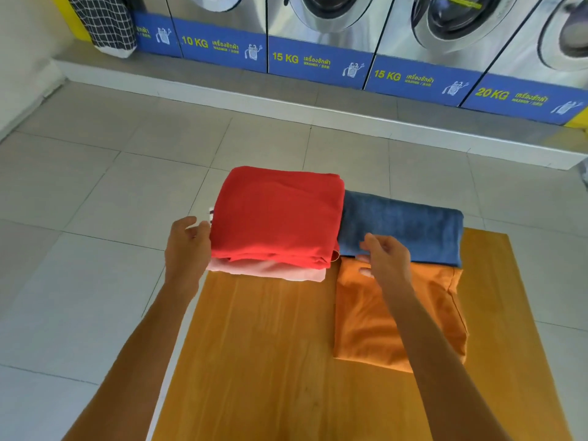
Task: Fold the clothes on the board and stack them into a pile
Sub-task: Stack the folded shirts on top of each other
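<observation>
Laundromat board: right hand, fingers loosely spread, nearest blue towel; left hand seemingly cupped against red pile.

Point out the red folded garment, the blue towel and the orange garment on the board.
red folded garment (273, 218): head view, middle of its top face.
blue towel (410, 224): head view, centre of its folded top.
orange garment (366, 323): head view, its left half.

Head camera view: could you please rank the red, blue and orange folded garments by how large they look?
1. Red garment
2. Orange garment, partly hidden by the right forearm
3. Blue garment
Orange and blue look close; orange lies nearer the camera, so that order is unsure.
</observation>
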Available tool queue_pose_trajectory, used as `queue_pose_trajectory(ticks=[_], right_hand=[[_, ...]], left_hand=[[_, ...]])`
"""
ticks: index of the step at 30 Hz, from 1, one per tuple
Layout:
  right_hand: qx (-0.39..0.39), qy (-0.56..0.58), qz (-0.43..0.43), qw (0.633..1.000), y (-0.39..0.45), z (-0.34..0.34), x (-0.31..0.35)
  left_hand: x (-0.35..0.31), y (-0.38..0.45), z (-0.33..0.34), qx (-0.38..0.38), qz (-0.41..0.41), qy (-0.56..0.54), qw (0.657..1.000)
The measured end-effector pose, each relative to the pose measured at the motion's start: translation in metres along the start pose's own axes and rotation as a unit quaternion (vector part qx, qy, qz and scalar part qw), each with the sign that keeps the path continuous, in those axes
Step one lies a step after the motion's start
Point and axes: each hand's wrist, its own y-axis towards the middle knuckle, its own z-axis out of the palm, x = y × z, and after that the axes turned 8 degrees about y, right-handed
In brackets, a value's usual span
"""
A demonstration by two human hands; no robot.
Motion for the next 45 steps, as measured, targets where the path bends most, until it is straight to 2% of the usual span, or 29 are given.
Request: queue_pose_trajectory(ticks=[2, 4, 6, 7, 10, 13, 16, 19, 23, 25, 28, 32, 37, 40, 45], right_hand=[[-0.069, -0.044, -0.024, 0.996, -0.015, -0.041, -0.018], [-0.158, -0.125, -0.031, 0.979, -0.021, -0.083, -0.035], [-0.226, -0.190, 0.012, 0.955, -0.018, -0.117, -0.050], [-0.237, -0.211, 0.055, 0.947, -0.017, -0.128, -0.056], [-0.193, -0.251, 0.161, 0.935, -0.021, -0.138, -0.068], [-0.138, -0.242, 0.153, 0.948, -0.032, -0.127, -0.078], [-0.106, -0.167, 0.140, 0.970, -0.042, -0.120, -0.087], [-0.053, -0.053, 0.159, 0.984, -0.053, -0.125, -0.094], [0.016, 0.042, 0.223, 0.974, -0.075, -0.139, -0.105], [0.028, 0.091, 0.218, 0.971, -0.087, -0.143, -0.106], [0.055, 0.140, 0.186, 0.971, -0.105, -0.139, -0.091], [0.112, 0.155, 0.109, 0.975, -0.116, -0.126, -0.039], [0.177, 0.161, 0.014, 0.971, -0.106, -0.086, 0.053], [0.187, 0.156, -0.019, 0.970, -0.082, -0.046, 0.098], [0.150, 0.160, -0.020, 0.975, -0.030, 0.023, 0.132]], left_hand=[[0.016, -0.031, -0.003, -0.038, 0.023, 0.009, 0.999], [0.031, -0.063, 0.004, -0.035, 0.032, 0.000, 0.999], [0.040, -0.092, 0.022, 0.002, 0.009, -0.024, 1.000], [0.043, -0.105, 0.034, 0.029, -0.006, -0.029, 0.999], [0.036, -0.136, 0.077, 0.165, -0.055, -0.040, 0.984], [0.012, -0.163, 0.117, 0.264, -0.037, 0.001, 0.964], [-0.011, -0.181, 0.139, 0.298, -0.026, 0.013, 0.954], [-0.019, -0.192, 0.142, 0.319, -0.072, 0.020, 0.945], [-0.009, -0.203, 0.125, 0.356, -0.112, -0.006, 0.928], [0.002, -0.208, 0.113, 0.374, -0.135, -0.020, 0.917], [0.007, -0.212, 0.089, 0.367, -0.137, -0.064, 0.918], [-0.016, -0.197, 0.044, 0.361, -0.063, -0.102, 0.925], [-0.074, -0.142, -0.017, 0.271, 0.017, -0.119, 0.955], [-0.110, -0.099, -0.040, 0.217, 0.054, -0.124, 0.967], [-0.133, -0.023, -0.043, 0.137, 0.059, -0.104, 0.983]])
